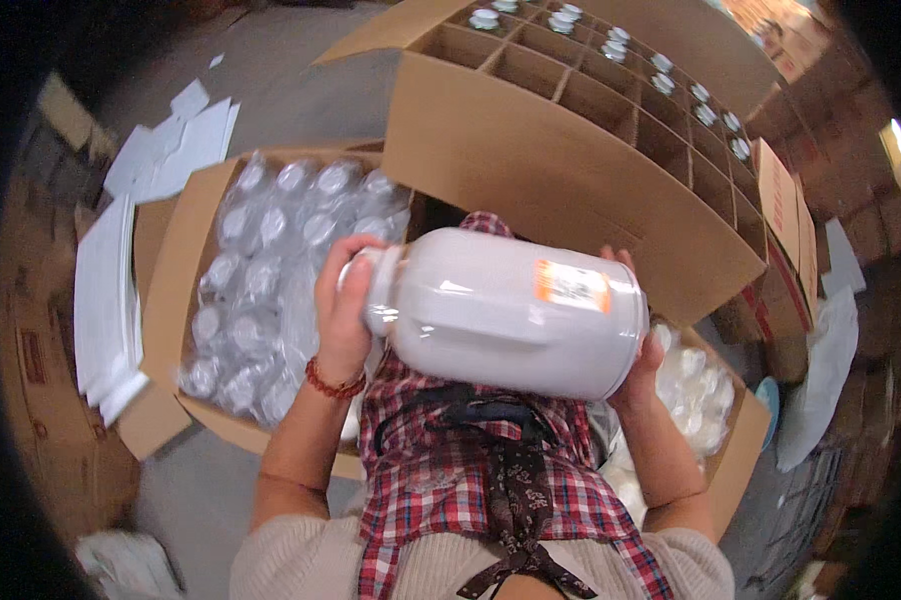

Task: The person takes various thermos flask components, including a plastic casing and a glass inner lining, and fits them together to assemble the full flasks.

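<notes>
A big glossy white bottle with an orange-edged label lies sideways in front of my body, held in both hands. My left hand wraps round its white capped neck at the left end. At the right end, my right hand supports the bottle's base, its fingers partly hidden behind it. Just beyond the bottle stands a tall open cardboard box with dividers, and white-capped bottle tops show in its far compartments. Several nearer compartments show no bottle tops.
To the left, an open carton holds clear-wrapped bottles. Another carton of whitish wrapped items sits at lower right. White sheets lie at far left, and white plastic hangs at right.
</notes>
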The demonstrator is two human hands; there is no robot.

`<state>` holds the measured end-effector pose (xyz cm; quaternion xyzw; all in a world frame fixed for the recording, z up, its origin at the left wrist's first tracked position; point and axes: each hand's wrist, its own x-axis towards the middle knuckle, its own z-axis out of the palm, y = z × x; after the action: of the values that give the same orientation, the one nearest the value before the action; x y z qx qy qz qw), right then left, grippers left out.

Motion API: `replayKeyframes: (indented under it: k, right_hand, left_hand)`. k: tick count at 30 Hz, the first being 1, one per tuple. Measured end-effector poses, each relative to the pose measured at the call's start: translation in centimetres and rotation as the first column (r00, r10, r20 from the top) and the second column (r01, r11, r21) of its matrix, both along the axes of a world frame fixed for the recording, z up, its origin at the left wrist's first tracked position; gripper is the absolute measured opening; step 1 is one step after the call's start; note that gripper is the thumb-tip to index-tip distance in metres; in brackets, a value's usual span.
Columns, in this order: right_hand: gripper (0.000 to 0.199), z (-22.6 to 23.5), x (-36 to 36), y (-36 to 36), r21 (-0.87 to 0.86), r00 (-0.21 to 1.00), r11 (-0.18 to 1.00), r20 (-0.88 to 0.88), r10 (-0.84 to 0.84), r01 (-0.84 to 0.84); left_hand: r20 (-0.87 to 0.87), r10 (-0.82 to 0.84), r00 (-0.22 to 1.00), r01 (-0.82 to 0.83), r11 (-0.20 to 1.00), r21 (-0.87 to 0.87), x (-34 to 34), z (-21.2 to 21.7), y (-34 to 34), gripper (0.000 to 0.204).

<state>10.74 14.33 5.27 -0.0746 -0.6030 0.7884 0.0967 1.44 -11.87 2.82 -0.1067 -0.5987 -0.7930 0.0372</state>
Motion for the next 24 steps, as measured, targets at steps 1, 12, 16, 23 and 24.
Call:
replayKeyframes:
  k: [1, 12, 16, 23, 24]
  right_hand:
    - [0.094, -1.4, 1.2, 1.0, -0.174, 0.994, 0.979, 0.024, 0.108, -0.102]
    - [0.113, 0.2, 2.2, 2.4, 0.859, 0.797, 0.443, -0.447, 0.406, 0.256]
    - [0.116, 2.8, 2.5, 3.0, 0.886, 0.775, 0.445, -0.369, 0.513, 0.128]
    - [0.125, 0.2, 4.1, 2.9, -0.156, 0.932, 0.983, 0.332, 0.145, -0.097]
    - [0.125, -0.3, 4.0, 2.9, -0.141, 0.924, 0.983, 0.349, 0.158, -0.115]
  left_hand:
    - [-0.163, 0.025, 0.986, -0.046, 0.991, -0.126, 0.4, 1.4, 0.5, 0.026]
    - [0.540, -0.442, 0.717, 0.244, 0.884, 0.398, 0.0, -8.7, 2.2, 0.030]
    - [0.624, -0.552, 0.554, 0.246, 0.824, 0.510, 1.4, -6.4, 3.0, 0.028]
    - [-0.016, -0.111, 0.994, 0.105, 0.973, -0.206, 1.5, -2.3, 0.7, 0.035]
    - [-0.190, -0.088, 0.978, 0.043, 0.973, -0.229, 1.8, -1.7, 0.8, 0.029]
